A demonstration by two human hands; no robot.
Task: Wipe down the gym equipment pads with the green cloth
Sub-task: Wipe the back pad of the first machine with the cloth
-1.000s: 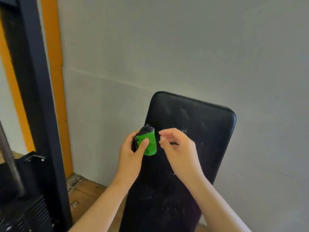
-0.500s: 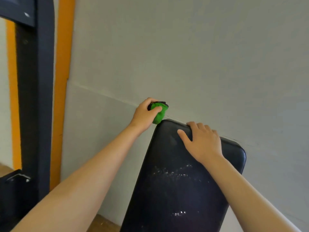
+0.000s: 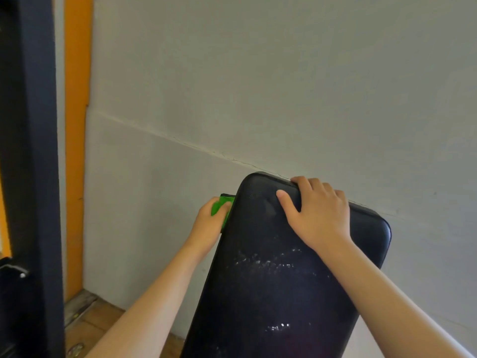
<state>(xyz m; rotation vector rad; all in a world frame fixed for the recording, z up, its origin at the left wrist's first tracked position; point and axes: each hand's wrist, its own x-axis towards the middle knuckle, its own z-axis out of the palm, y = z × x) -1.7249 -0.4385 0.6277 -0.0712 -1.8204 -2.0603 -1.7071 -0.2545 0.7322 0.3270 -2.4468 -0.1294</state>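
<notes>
A black padded backrest leans up toward the grey wall, with white specks across its middle. My left hand grips the folded green cloth and holds it against the pad's upper left edge; most of the cloth is hidden by my fingers and the pad. My right hand lies on the pad's top end, fingers hooked over the top edge and thumb spread on the face.
A grey wall stands right behind the pad. A black metal upright of the machine frame and an orange strip rise at the left. Wooden floor shows at the lower left.
My left hand has carried the cloth from the pad's top left corner down along its left edge. My right hand has stayed on the top end of the pad.
</notes>
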